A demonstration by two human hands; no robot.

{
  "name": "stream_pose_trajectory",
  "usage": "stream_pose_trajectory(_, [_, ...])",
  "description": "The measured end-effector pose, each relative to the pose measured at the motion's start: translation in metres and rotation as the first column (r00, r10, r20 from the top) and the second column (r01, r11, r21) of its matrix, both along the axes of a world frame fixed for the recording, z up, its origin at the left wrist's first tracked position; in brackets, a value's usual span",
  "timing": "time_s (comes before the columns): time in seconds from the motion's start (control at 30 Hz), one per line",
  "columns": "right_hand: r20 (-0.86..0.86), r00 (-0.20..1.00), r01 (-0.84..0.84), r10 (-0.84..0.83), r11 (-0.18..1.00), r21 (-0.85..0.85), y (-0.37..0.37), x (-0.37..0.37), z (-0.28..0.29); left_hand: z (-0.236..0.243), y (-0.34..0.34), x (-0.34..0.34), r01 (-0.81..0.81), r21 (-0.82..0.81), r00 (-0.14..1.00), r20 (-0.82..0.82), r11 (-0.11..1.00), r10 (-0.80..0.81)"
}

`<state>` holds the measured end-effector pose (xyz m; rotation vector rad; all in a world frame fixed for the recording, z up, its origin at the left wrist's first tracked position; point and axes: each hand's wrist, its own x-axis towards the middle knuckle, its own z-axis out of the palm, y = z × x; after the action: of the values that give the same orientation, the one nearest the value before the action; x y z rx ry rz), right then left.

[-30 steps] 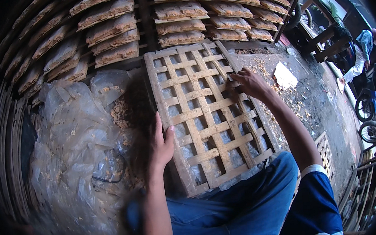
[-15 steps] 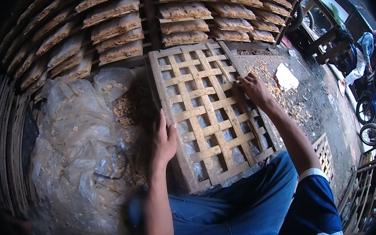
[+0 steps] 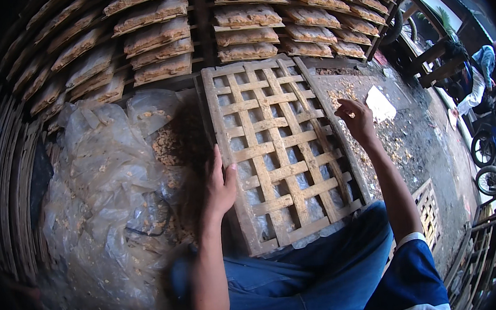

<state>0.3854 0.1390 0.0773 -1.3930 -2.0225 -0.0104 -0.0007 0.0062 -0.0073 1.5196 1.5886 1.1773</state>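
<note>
A rough wooden lattice tray (image 3: 283,152), propped on the knees beside crumpled clear plastic sheeting (image 3: 104,197), is gripped at its left rail by the left hand (image 3: 221,184), while the right hand (image 3: 356,119), loosely curled, is held empty over its right edge.

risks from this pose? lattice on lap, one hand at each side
The lattice rests tilted on the lap; only the left hand grips its edge, so it may slide. The right hand is at rough slats: splinters are possible. Crumbs may drop through the gaps onto the plastic sheet.
</note>
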Motion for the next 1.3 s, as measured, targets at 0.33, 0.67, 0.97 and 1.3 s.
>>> stream_pose_trajectory(0.33, [-0.522, 0.643, 0.409, -0.56, 0.828, -0.383, -0.047, 0.167, -0.084, 0.013, 0.002, 0.005, 0.025, 0.007, 0.998, -0.057, 1.0, -0.025])
stream_pose_trajectory(0.67, [-0.445, 0.645, 0.397, -0.621, 0.77, -0.499, -0.043, 0.193, -0.134, 0.01, 0.001, 0.002, 0.035, -0.035, 0.999, 0.04, 0.999, -0.034])
stream_pose_trajectory(0.97, [-0.029, 0.787, 0.589, -0.616, 0.764, -0.262, -0.058, 0.19, -0.122, 0.011, 0.001, 0.003, 0.028, -0.058, 0.999, 0.029, 0.998, -0.027])
stream_pose_trajectory(1.3, [-0.227, 0.903, 0.349, -0.365, 0.931, -0.11, -0.044, 0.084, -0.029, 0.012, 0.0, 0.006, 0.01, 0.021, 0.998, -0.058, 1.0, -0.008])
